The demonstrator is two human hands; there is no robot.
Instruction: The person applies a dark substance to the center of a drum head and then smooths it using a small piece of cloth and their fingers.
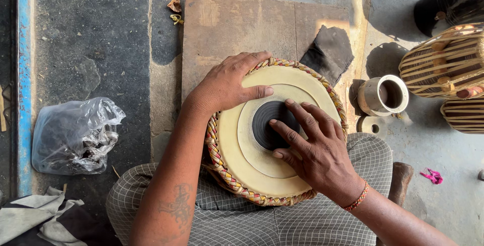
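Observation:
A round hand drum (242, 165) rests on my lap, its cream skin facing up with a black circular patch (264, 117) in the middle and a braided red and yellow rim. My left hand (227, 84) lies flat over the drum's upper left edge, thumb pointing toward the patch. My right hand (315, 150) presses its fingertips on the black patch, fingers together and bent. Neither hand holds a tool.
A wooden board (237, 24) lies on the stone floor behind the drum, a dark cloth (330, 49) on its right corner. A crumpled plastic bag (75, 135) sits left. A small white cup (385, 94) and strapped drum bodies (446, 64) stand at right.

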